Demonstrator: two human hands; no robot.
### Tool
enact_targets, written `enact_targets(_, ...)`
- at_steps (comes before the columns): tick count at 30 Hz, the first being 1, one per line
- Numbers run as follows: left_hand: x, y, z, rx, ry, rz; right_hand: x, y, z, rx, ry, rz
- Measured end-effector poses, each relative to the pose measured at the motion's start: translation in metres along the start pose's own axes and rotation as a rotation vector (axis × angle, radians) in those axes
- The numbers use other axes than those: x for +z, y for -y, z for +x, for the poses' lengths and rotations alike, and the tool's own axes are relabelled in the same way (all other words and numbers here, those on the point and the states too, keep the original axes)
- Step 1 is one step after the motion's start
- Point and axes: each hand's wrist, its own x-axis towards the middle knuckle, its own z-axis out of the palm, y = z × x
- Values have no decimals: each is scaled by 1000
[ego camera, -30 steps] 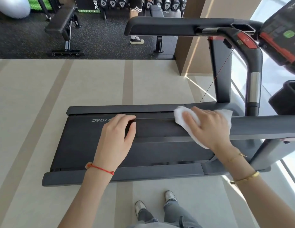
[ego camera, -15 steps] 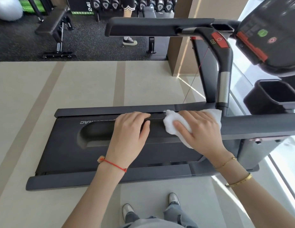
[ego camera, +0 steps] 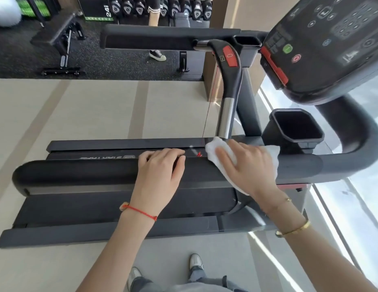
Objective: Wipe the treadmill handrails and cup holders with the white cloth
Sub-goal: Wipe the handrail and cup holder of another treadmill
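Your right hand [ego camera: 247,165] lies flat on the cloth [ego camera: 217,153], fingers [ego camera: 225,154] straight and spread, pressing it onto the near handrail [ego camera: 99,171] where the rail starts to curve up toward the console [ego camera: 331,45]. The cloth is bunched under your palm; a white fold pokes out to the left of your fingers and another edge shows at the right, by your thumb side. Your left hand [ego camera: 160,175] rests on the same handrail just beside the cloth, its fingers [ego camera: 162,153] bent over the far edge of the rail, gripping it. The two hands are near each other but apart. A cup holder [ego camera: 295,127] sits just beyond your right hand, below the console, dark inside. The far handrail [ego camera: 154,39] runs across the top of the view, with a second cup holder [ego camera: 247,42] at its right end. The belt [ego camera: 120,205] lies beneath the near rail, and your shoes [ego camera: 195,262] stand on the floor [ego camera: 78,114] beside the treadmill.
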Motion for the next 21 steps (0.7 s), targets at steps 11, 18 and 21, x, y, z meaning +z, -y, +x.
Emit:
enact_targets(11, 13, -7, -1, -51, -85, 96, -6, -53, -20, -60, -143, 92)
enact_targets(18, 14, -6, 0, -34, -102, 101, 16, 12, -18, -256, -103, 139)
enact_targets(21, 14, -4, -1, -33, -96, 98, 7, -20, -23, -302, -104, 144)
